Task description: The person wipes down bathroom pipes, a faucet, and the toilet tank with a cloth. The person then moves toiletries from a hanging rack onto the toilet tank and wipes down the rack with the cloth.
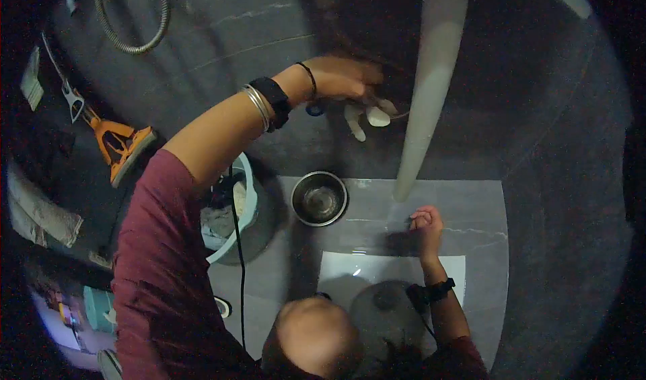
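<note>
My left hand (346, 78) reaches to the dark wall at the upper middle, just above a white tap-like fitting (378, 116); its fingers are blurred, and contact with the fitting is unclear. A second pale, narrow piece (355, 123) hangs beside that fitting. Below, a round metal bowl (319, 199) rests on the grey tiled floor, apart from both hands. My right hand (427, 222) is held low at the right, its fingers curled into the palm with nothing visible in them.
A pale pipe (434, 77) slants down between my hands. At the left are a light blue bucket (250, 201) holding dark and pale items, a black cord (241, 265) and an orange-headed brush (120, 144). A white-edged rectangle (458, 272) lies near my right arm.
</note>
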Tool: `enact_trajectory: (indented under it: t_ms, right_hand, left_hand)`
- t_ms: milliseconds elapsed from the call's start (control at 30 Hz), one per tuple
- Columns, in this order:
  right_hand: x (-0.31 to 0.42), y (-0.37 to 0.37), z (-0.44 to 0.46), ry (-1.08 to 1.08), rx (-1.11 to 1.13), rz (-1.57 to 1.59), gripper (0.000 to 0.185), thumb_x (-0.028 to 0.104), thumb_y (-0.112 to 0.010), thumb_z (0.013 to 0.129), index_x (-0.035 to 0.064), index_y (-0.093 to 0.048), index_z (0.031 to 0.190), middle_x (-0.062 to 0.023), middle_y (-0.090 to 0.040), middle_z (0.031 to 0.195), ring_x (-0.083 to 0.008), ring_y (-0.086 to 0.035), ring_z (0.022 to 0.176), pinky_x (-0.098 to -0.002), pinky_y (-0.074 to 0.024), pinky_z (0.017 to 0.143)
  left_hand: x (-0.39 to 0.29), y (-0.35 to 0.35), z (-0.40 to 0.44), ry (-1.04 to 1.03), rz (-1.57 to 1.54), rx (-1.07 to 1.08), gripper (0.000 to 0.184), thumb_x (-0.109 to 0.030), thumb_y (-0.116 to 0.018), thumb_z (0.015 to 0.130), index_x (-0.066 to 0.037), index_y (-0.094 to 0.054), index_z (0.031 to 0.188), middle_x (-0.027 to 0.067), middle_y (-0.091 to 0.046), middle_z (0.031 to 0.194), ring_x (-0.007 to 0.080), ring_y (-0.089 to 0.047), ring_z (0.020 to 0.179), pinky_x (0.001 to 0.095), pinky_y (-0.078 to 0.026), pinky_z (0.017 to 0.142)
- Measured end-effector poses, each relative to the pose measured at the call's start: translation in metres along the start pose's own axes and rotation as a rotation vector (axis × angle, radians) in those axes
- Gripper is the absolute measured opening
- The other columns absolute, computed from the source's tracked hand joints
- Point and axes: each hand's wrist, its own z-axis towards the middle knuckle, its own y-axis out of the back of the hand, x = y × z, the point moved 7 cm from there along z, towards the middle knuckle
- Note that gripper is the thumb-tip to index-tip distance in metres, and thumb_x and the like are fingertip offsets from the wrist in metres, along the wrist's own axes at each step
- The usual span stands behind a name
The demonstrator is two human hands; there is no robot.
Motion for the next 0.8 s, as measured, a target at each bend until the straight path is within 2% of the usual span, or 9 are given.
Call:
enact_trajectory:
  t_ms: [67,100,167,200,267,400,567,733,800]
  right_hand:
    - [-0.011,0.001,-0.001,-0.104,-0.055,-0.002,0.011,-0.002,-0.045,0.084,0.0025,-0.048,0.094,-0.0033,-0.057,0.074,-0.0075,-0.047,0.052,-0.0213,-0.0409,0.046]
    - [-0.010,0.002,-0.001,-0.103,-0.064,-0.004,0.011,-0.002,-0.045,0.084,0.0025,-0.048,0.094,-0.0033,-0.057,0.074,-0.0075,-0.047,0.052,-0.0213,-0.0409,0.046]
    - [-0.005,-0.003,-0.003,-0.058,-0.047,-0.069,0.012,-0.002,-0.043,0.084,0.0020,-0.048,0.094,-0.0032,-0.056,0.073,-0.0074,-0.047,0.052,-0.0212,-0.0406,0.044]
    - [-0.004,-0.005,-0.003,-0.056,-0.053,-0.063,0.012,-0.002,-0.043,0.084,0.0020,-0.048,0.094,-0.0032,-0.056,0.073,-0.0074,-0.047,0.052,-0.0212,-0.0406,0.044]
    - [0.003,-0.007,-0.001,0.002,-0.060,-0.145,0.014,-0.003,-0.041,0.083,0.0018,-0.048,0.094,-0.0032,-0.056,0.072,-0.0074,-0.047,0.052,-0.0216,-0.0404,0.044]
    - [0.003,-0.005,-0.002,0.002,-0.062,-0.098,0.013,-0.002,-0.042,0.083,0.0020,-0.049,0.093,-0.0031,-0.056,0.072,-0.0074,-0.047,0.052,-0.0217,-0.0402,0.044]
    - [0.001,0.007,0.002,0.030,-0.115,-0.242,0.010,0.002,-0.045,0.081,0.0027,-0.050,0.089,-0.0028,-0.057,0.070,-0.0067,-0.048,0.053,-0.0213,-0.0400,0.044]
    - [0.006,0.011,0.000,-0.035,-0.127,-0.215,0.010,0.010,-0.049,0.082,0.0033,-0.052,0.088,-0.0026,-0.057,0.071,-0.0078,-0.051,0.057,-0.0215,-0.0421,0.051]
    - [0.015,0.006,-0.001,-0.091,-0.117,-0.170,0.013,0.016,-0.053,0.082,0.0037,-0.054,0.088,-0.0025,-0.058,0.072,-0.0092,-0.053,0.061,-0.0222,-0.0447,0.057]
  left_hand:
    - [0.003,0.003,0.012,0.102,-0.218,-0.187,0.023,-0.005,-0.053,0.075,-0.002,-0.060,0.097,0.0143,-0.056,0.114,0.0351,-0.059,0.093,0.0415,-0.049,0.084]
    - [0.007,-0.005,0.023,0.093,-0.220,-0.188,0.023,-0.005,-0.053,0.075,-0.002,-0.060,0.097,0.0143,-0.056,0.114,0.0351,-0.059,0.093,0.0415,-0.049,0.084]
    - [-0.016,-0.020,0.039,-0.379,0.353,-0.263,0.019,-0.008,-0.053,0.075,-0.001,-0.059,0.091,0.0168,-0.058,0.105,0.0350,-0.060,0.086,0.0436,-0.051,0.076]
    - [-0.024,-0.023,0.046,-0.386,0.357,-0.259,0.019,-0.008,-0.053,0.075,-0.001,-0.059,0.091,0.0168,-0.058,0.105,0.0350,-0.060,0.086,0.0436,-0.051,0.076]
    - [-0.019,-0.019,0.060,-0.038,0.056,-0.292,0.024,-0.011,-0.054,0.076,-0.001,-0.058,0.097,0.0168,-0.057,0.104,0.0308,-0.058,0.099,0.0392,-0.054,0.074]
    - [-0.030,-0.013,0.041,-0.073,0.202,-0.397,0.032,-0.010,-0.058,0.073,-0.004,-0.056,0.105,0.0163,-0.059,0.100,0.0341,-0.061,0.085,0.0416,-0.053,0.068]
    - [-0.001,-0.007,0.002,0.222,0.141,-0.399,0.032,-0.012,-0.059,0.074,-0.006,-0.058,0.105,0.0146,-0.060,0.102,0.0317,-0.062,0.089,0.0399,-0.053,0.070]
    - [-0.012,-0.017,0.047,0.313,0.183,-0.110,0.023,-0.011,-0.059,0.074,-0.006,-0.061,0.096,0.0127,-0.062,0.098,0.0310,-0.064,0.084,0.0410,-0.054,0.069]
    - [-0.029,-0.011,0.055,0.177,0.152,-0.529,0.019,-0.013,-0.059,0.074,-0.006,-0.062,0.091,0.0129,-0.063,0.094,0.0321,-0.065,0.080,0.0423,-0.054,0.066]
